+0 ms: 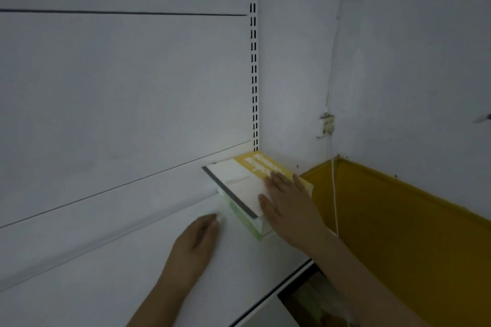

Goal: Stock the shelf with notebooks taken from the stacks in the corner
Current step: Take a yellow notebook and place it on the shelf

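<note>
While the right hand (285, 202) presses flat, fingers straight, on the notebooks (239, 186) stacked at the shelf's (132, 260) right end, the left hand (198, 241) rests loosely curled, empty, beside them.

Your shelf (132, 260) looks like painted white metal, smooth with a faint sheen, and so does the back panel (119, 87) behind it. The slotted upright (253, 61) is the same painted metal. The top notebook (239, 186) has a smooth paper cover, white and yellow, fairly matt. The wall (411, 61) is rough, uneven plaster; its yellow band (398, 233) looks glossier.
</note>
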Available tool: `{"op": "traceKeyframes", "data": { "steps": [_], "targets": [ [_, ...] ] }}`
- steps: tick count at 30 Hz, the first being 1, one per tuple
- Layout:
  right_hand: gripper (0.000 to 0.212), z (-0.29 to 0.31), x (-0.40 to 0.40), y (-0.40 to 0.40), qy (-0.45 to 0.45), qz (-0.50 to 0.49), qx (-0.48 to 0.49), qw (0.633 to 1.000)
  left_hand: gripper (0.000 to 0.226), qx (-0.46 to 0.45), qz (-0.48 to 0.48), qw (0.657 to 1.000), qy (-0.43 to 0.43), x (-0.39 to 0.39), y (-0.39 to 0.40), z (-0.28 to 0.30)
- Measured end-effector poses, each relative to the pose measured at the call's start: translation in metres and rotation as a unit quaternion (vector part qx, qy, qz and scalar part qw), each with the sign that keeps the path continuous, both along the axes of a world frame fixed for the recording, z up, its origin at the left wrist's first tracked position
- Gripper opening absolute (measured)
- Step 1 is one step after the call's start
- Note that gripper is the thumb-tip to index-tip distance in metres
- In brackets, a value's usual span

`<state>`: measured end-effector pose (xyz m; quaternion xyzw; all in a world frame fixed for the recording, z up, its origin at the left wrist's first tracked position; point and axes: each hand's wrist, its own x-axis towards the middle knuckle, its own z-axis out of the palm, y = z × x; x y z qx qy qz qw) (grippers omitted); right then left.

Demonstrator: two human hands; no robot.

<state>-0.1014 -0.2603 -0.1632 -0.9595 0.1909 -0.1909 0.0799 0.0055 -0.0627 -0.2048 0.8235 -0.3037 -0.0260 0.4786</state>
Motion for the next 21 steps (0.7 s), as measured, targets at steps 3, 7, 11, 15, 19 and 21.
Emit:
{"op": "traceKeyframes", "data": {
  "steps": [3, 7, 11, 15, 19, 21],
  "targets": [
    [0.096, -0.004, 0.001, 0.042, -0.024, 0.074, 0.003, 0.997, 0.035, -0.253, -0.027, 0.918, 0.305, -0.003, 0.0, 0.02],
    [0.064, 0.002, 0.0, 0.084, -0.051, 0.255, 0.074, 0.963, 0.037, -0.386, 0.02, 0.792, 0.472, -0.008, 0.017, 0.032],
    [0.05, 0.005, 0.003, 0.062, -0.179, 0.22, 0.051, 0.958, 0.035, -0.349, 0.066, 0.802, 0.481, -0.002, 0.027, 0.031],
    [0.065, -0.009, 0.001, 0.015, -0.139, 0.067, -0.002, 0.988, 0.038, -0.298, 0.073, 0.822, 0.481, 0.001, 0.025, 0.03],
    [0.069, -0.022, -0.004, 0.017, -0.085, 0.083, -0.059, 0.991, 0.035, -0.253, 0.048, 0.859, 0.443, -0.001, 0.021, 0.03],
    [0.059, -0.024, 0.003, 0.038, -0.094, 0.129, -0.099, 0.982, 0.038, -0.258, 0.028, 0.859, 0.442, -0.001, 0.02, 0.033]
  ]
}}
